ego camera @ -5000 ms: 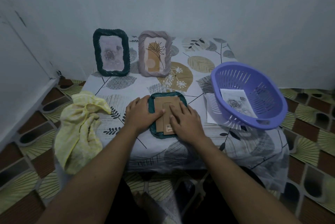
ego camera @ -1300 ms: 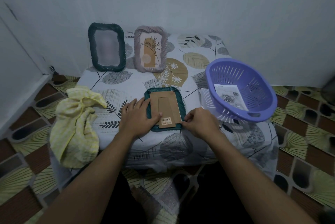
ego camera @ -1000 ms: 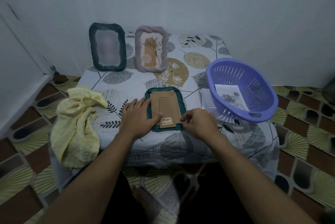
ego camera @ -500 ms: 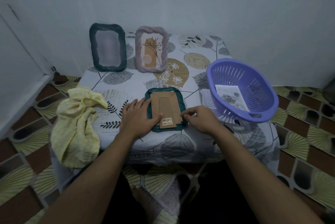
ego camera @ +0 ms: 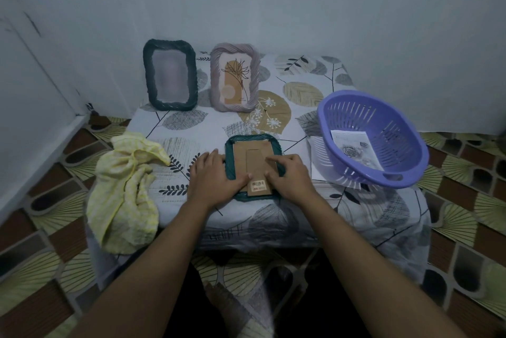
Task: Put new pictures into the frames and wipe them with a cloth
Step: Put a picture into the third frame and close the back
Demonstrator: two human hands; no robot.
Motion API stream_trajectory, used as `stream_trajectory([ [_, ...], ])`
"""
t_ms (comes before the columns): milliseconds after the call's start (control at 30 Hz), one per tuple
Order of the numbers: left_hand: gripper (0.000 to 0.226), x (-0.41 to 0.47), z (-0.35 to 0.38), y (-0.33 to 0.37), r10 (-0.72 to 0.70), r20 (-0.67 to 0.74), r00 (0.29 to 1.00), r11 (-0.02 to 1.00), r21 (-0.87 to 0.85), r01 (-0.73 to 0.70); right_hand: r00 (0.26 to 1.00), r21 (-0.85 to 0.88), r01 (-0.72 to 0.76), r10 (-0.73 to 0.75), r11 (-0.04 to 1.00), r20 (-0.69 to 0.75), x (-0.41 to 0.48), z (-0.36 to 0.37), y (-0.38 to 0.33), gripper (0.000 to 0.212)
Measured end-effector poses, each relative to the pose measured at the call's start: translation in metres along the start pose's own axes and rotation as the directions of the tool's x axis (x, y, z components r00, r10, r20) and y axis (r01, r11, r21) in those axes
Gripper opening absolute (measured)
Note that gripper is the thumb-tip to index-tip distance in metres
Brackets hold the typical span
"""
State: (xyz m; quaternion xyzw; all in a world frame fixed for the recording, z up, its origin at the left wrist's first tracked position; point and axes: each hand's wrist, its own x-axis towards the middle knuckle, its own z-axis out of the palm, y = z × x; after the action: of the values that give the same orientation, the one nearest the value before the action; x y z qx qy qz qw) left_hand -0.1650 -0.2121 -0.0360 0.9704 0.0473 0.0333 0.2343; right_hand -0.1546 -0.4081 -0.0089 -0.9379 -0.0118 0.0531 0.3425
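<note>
A green frame [ego camera: 247, 138] lies face down near the table's front edge, its brown cardboard back [ego camera: 253, 157] with a stand flap and barcode sticker facing up. My left hand [ego camera: 215, 176] rests flat on the frame's left side, fingers fairly straight. On the right side, my right hand [ego camera: 290, 173] has its fingers laid over the cardboard back and the frame's right edge. A dark green frame [ego camera: 170, 79] and a pink frame [ego camera: 235, 81] with a flower picture stand at the back. A yellow cloth [ego camera: 124, 190] hangs over the table's left edge.
A purple basket [ego camera: 394, 121] sits at the table's right and holds a rose picture [ego camera: 354, 149], with white paper [ego camera: 315, 162] under it. The low table wears a leaf-print cloth [ego camera: 191, 124]. Walls close off the back and left; patterned floor surrounds the table.
My right hand has moved from the frame's lower right corner up onto its right side and cardboard back. My left hand has stayed on the frame's left side.
</note>
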Motion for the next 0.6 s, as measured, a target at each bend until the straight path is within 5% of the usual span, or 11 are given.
stream_trajectory([
  [200, 0.055, 0.003, -0.017, 0.002, -0.074, 0.017, 0.997, 0.971, -0.225, 0.075, 1.0, -0.123, -0.006, 0.008, 0.992, 0.014, -0.003, 0.009, -0.017, 0.034],
  [367, 0.047, 0.005, -0.045, 0.0, -0.246, -0.127, 0.961, 0.843, -0.518, 0.147, 0.993, -0.026, 0.045, -0.042, 0.999, 0.113, -0.006, 0.015, -0.037, 0.034],
  [467, 0.029, 0.004, -0.069, 0.009, -0.28, -0.152, 0.948, 0.767, -0.629, 0.125, 0.988, 0.095, 0.06, -0.073, 0.994, 0.135, -0.006, 0.02, -0.051, 0.03],
  [600, 0.019, 0.003, -0.084, 0.024, -0.24, -0.147, 0.96, 0.759, -0.644, 0.091, 0.991, 0.466, -0.082, 0.024, 0.881, 0.128, -0.008, 0.017, -0.068, 0.009],
])
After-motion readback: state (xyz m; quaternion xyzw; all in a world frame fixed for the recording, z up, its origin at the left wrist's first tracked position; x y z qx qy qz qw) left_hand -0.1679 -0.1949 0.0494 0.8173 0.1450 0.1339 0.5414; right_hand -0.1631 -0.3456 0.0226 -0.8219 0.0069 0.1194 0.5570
